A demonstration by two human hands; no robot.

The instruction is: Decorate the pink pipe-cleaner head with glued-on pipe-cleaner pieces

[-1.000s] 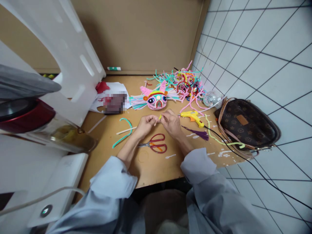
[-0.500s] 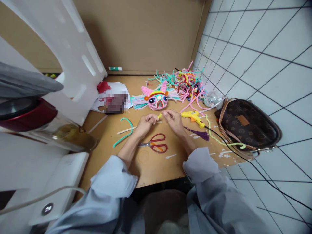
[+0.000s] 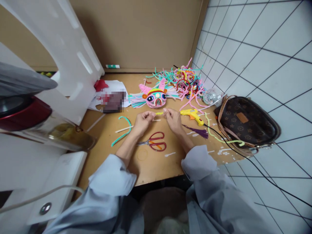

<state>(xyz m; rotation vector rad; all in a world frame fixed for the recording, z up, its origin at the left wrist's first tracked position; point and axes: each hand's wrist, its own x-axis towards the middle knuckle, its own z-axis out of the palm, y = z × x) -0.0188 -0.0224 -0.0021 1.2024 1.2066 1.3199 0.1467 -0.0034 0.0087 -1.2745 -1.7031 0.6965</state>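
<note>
A short yellow pipe cleaner [image 3: 159,113] stretches between my two hands, its ends pinched in the fingertips. My left hand [image 3: 144,121] is closed on one end, and my right hand [image 3: 172,117] on the other. Just beyond them sits a pink animal head [image 3: 156,97] made of pipe cleaners, with big eyes, upright ears and striped strands spread out behind. Red-handled scissors [image 3: 158,141] lie below the hands, blades partly behind my left forearm. To the right of my right hand rests a yellow hot glue gun [image 3: 192,116]. A purple tassel [image 3: 198,132] lies beside my right wrist.
Tangled pipe cleaners [image 3: 182,81] are heaped at the back right, near a clear plastic bag [image 3: 212,96]. A brown handbag [image 3: 251,122] stands on the right, with the glue gun's black cord [image 3: 227,146] running past. A turquoise pipe cleaner [image 3: 122,138] lies left.
The yellow pipe cleaner, bent before, is now drawn straighter between my hands. The whole view has shifted slightly; the things on the table stay in place.
</note>
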